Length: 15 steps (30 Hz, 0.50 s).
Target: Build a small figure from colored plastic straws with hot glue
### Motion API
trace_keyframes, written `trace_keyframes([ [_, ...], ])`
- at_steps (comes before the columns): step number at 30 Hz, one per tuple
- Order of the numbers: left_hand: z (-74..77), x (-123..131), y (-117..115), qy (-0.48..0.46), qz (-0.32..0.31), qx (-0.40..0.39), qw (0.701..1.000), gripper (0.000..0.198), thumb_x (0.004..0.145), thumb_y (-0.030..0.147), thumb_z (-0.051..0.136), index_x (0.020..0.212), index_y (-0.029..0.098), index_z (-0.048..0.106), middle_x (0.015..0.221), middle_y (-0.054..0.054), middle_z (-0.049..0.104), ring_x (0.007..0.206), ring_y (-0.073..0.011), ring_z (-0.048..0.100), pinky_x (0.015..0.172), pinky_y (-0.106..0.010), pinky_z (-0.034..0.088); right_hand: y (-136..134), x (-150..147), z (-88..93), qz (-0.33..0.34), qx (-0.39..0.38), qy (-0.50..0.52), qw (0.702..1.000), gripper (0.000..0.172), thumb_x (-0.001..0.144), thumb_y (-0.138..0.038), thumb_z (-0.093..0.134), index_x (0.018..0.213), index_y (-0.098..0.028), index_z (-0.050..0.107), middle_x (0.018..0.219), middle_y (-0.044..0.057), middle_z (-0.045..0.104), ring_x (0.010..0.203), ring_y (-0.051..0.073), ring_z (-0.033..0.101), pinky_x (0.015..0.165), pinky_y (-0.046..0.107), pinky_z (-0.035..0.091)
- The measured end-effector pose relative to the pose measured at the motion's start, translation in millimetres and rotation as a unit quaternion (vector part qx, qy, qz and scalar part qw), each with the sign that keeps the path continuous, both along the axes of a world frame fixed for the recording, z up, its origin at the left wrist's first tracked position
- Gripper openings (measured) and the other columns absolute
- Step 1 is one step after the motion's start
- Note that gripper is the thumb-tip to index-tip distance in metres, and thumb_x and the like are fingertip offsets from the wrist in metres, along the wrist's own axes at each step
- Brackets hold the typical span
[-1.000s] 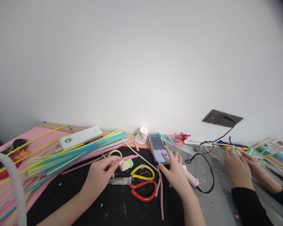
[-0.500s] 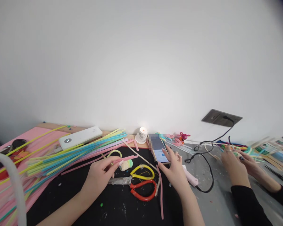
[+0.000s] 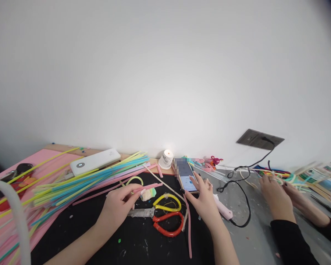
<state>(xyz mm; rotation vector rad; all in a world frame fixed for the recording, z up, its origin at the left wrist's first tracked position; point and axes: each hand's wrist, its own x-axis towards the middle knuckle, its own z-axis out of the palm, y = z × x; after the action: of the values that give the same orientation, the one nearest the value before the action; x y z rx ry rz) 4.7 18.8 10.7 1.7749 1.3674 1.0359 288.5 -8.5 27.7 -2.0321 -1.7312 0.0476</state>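
Observation:
My left hand (image 3: 118,205) pinches a short pink strip (image 3: 151,186), whose end points right over a small pale, multicoloured roll (image 3: 148,194). Fingers apart, my right hand (image 3: 204,195) rests at the lower edges of a phone (image 3: 187,176) with its screen lit; whether it grips the phone is unclear. A long pink strip (image 3: 189,232) runs from under the right fingertips towards me. Between my hands lie scissors with one yellow and one red handle (image 3: 168,223), their blades partly beneath the left hand.
Coloured strips (image 3: 85,184) and a white power bank (image 3: 95,162) lie left. A white cup (image 3: 166,159) stands by the wall. A pink tool (image 3: 223,208) with a black cable (image 3: 248,206) lies right. Another person's hands (image 3: 278,198) work at the far right.
The other person's hands have moved slightly and their fingers have shifted. The whole view has shifted very slightly. My own hands keep nearly the same pose.

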Motion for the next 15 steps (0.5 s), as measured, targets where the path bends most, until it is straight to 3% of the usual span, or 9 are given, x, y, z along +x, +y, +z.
trace_keyframes([
  [4,0.4,0.0,0.2,0.002,-0.004,-0.004,1.000,0.031,0.084,0.043,0.052,0.087,0.020,0.072,0.055,0.002,0.062,0.047,-0.0150,0.056,0.053,-0.024,0.044,-0.7,-0.7,1.2,0.016,-0.038,0.038,0.998,0.065,0.083,-0.039,0.048,0.142,-0.017,0.031,0.128,0.009,0.062,0.143,0.037,0.014,0.110,0.064,0.008],
  [11,2.1,0.3,-0.4,-0.005,-0.001,-0.011,1.000,0.032,0.083,0.044,0.053,0.087,0.019,0.072,0.054,0.002,0.061,0.047,-0.0154,0.057,0.052,-0.024,0.045,-1.7,0.6,-0.8,0.024,-0.028,0.023,0.999,0.065,0.083,-0.038,0.051,0.142,-0.021,0.032,0.124,0.008,0.065,0.143,0.033,0.017,0.111,0.062,0.011],
  [15,1.7,0.1,-0.6,-0.007,0.000,-0.006,1.000,0.030,0.082,0.044,0.054,0.086,0.020,0.072,0.053,0.003,0.061,0.046,-0.0153,0.057,0.051,-0.024,0.045,-3.3,-2.8,3.2,0.036,-0.048,0.033,0.998,0.064,0.083,-0.036,0.050,0.143,-0.021,0.031,0.121,0.007,0.067,0.143,0.031,0.019,0.112,0.062,0.006],
])
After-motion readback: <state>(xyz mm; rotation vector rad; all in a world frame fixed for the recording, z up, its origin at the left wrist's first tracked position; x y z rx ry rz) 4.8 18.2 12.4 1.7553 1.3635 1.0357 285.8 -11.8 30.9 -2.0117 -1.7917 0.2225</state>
